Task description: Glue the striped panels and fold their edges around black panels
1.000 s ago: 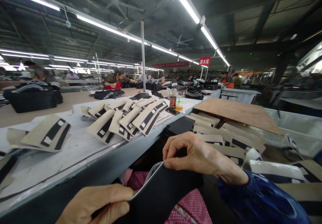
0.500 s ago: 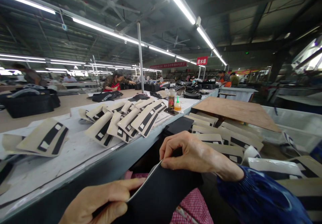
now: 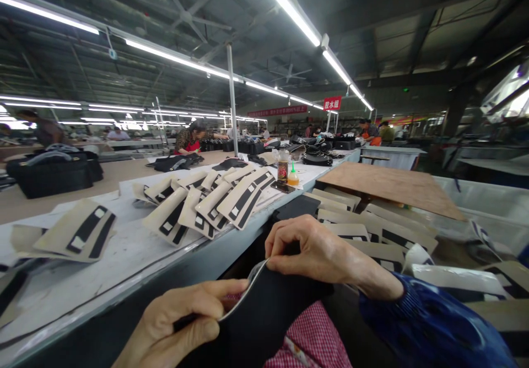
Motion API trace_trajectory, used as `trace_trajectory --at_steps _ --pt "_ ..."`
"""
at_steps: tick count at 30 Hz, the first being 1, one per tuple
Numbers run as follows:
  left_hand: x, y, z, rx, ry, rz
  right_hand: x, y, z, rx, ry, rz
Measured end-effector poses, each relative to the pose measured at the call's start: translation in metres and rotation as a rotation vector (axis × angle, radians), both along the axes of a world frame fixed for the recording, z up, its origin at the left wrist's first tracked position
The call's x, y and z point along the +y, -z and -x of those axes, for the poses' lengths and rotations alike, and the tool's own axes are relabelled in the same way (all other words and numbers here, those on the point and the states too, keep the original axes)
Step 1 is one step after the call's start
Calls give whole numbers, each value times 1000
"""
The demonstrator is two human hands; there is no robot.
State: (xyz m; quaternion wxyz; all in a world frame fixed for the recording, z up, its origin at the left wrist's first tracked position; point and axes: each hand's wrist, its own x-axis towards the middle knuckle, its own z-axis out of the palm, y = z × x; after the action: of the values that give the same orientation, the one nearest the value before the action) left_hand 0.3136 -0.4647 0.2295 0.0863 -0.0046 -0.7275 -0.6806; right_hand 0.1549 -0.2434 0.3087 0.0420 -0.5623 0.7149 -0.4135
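Observation:
A black panel [image 3: 256, 313] with a pale upper edge hangs between my hands, above my lap. My left hand [image 3: 185, 318] pinches its left edge, with the thumb on the black face and the forefinger along the pale rim. Higher up and to the right, my right hand [image 3: 309, 249] pinches the panel's top corner between thumb and curled fingers. Behind the pale edge a bit of clear film shows. The panel's lower part runs out of the bottom of the picture.
Beige pieces with black strips [image 3: 243, 197] lie on the white table [image 3: 124, 252]; more [image 3: 347, 230] are stacked at the right beside a brown board [image 3: 392, 186]. A jar [image 3: 282, 171] and a green-tipped bottle [image 3: 293, 176] stand farther back. A person in red [image 3: 190, 139] works across the table.
My left hand has shifted slightly right and up along the panel's edge, closer to my right hand. The view has moved a little; my right hand keeps its pinch.

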Motion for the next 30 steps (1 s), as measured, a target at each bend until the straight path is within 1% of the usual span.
trace_trajectory --at_steps 2,5,8,10,12,16,17,20,21,22,24,26,28,30 --pt "-4 -4 8 -40 93 -50 0 -3 0 94 35 -10" --pt "-6 -14 15 -49 201 -100 -2 -7 -3 217 73 -41" --pt "-6 -22 18 -81 231 -106 -4 -7 -4 300 122 -73" --pt "-5 -25 20 -103 186 -71 -7 -6 -4 347 154 -83" --pt "-2 -26 24 -97 100 -24 -9 -4 -4 394 179 -85" --pt "7 -21 35 -54 15 96 -14 0 -4 463 226 -67" --pt "10 -19 38 -26 -6 155 -15 0 -4 474 226 -62" --pt "17 -18 40 149 -105 419 -14 -1 -7 490 207 -51" --pt "18 -18 40 211 -122 489 -13 -2 -8 476 196 -49" --pt "18 -19 39 260 -129 525 -11 -4 -9 451 182 -49" --pt "18 -21 36 276 -100 524 -9 -7 -11 391 148 -61" --pt "18 -24 36 223 -57 514 -7 -8 -12 358 122 -82" --pt "21 -26 38 158 -33 510 -8 -7 -13 371 114 -96" --pt "25 -27 42 148 -53 504 -11 -4 -14 424 112 -108"
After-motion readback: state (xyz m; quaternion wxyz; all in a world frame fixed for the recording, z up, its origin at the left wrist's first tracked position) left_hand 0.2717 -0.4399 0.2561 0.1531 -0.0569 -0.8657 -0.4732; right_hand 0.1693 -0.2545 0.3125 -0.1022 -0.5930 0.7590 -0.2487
